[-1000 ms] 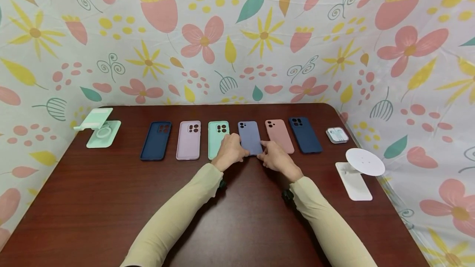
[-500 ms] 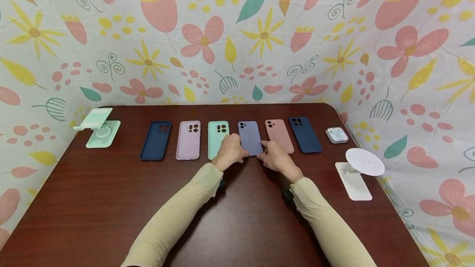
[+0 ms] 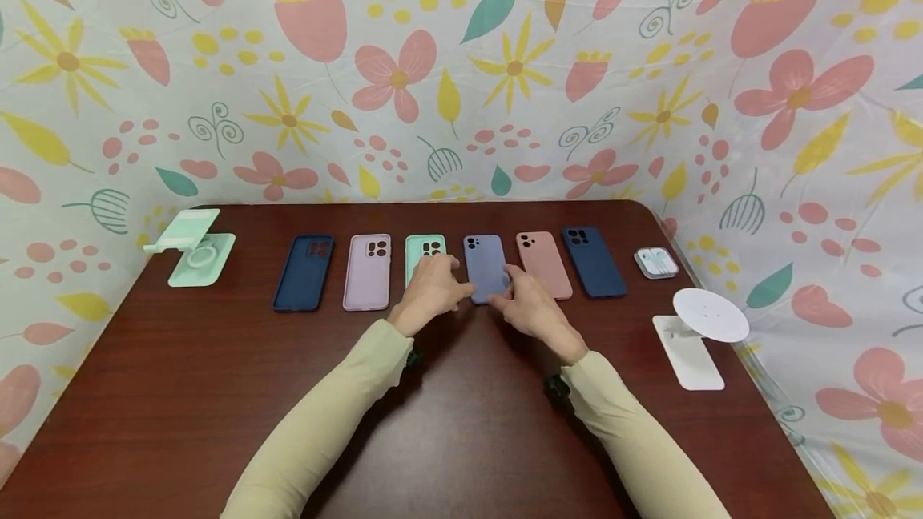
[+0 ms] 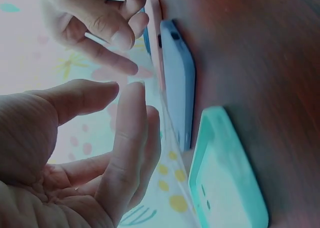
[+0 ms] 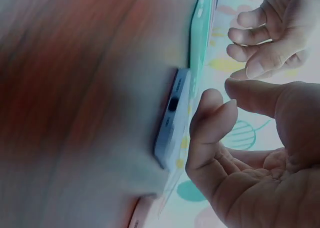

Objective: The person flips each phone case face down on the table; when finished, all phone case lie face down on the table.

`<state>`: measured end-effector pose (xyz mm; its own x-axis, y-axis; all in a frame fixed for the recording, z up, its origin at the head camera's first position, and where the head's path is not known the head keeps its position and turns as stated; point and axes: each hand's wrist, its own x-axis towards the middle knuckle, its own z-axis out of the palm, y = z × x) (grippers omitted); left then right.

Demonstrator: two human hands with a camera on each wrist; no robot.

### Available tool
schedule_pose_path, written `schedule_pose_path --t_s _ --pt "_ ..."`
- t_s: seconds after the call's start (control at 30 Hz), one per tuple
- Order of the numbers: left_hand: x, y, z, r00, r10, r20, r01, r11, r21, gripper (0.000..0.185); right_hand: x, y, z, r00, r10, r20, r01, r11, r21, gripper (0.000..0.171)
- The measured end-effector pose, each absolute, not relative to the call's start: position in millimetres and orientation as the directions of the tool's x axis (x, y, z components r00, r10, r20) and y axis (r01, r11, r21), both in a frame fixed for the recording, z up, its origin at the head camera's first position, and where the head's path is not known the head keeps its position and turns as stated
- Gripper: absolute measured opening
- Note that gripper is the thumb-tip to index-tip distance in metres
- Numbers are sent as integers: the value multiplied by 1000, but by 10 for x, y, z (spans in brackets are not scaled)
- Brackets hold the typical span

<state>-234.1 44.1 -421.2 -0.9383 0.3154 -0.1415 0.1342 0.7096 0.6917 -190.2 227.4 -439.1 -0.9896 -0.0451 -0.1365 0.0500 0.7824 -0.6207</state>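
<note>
Hovering both relaxed hands, left hand point(image 3: 431, 288) and right hand point(image 3: 525, 305), holding nothing, you take the blue case point(image 3: 485, 264) (at twelve o'clock) by its long edges.

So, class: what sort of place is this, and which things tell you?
Probably a staged tabletop display: phone cases in a row on a dark wooden table, floral cloth hung around it, phone stands at the sides.

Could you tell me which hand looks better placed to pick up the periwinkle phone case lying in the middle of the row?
Probably the right hand: its fingers hover at the periwinkle case's near end, while the left hand hangs over the mint case beside it.
</note>
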Motion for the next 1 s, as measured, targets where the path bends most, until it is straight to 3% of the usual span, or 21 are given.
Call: schedule_pose_path --t_s 0.4,0.73,1.0 --pt "-2355 74 -4184 -953 278 -118 138 749 649 61 -1927 1972 -4401 -989 -108 -100 -15 749 -662 74" --pt "-2421 -193 -4204 -951 272 -148 130 785 606 68 -1991 1787 -4429 -977 -157 -144 -30 769 -639 77" --pt "-2427 -290 -4268 -945 286 -158 147 803 578 28 -2062 1654 -4461 -966 -173 -193 -17 786 -618 79"
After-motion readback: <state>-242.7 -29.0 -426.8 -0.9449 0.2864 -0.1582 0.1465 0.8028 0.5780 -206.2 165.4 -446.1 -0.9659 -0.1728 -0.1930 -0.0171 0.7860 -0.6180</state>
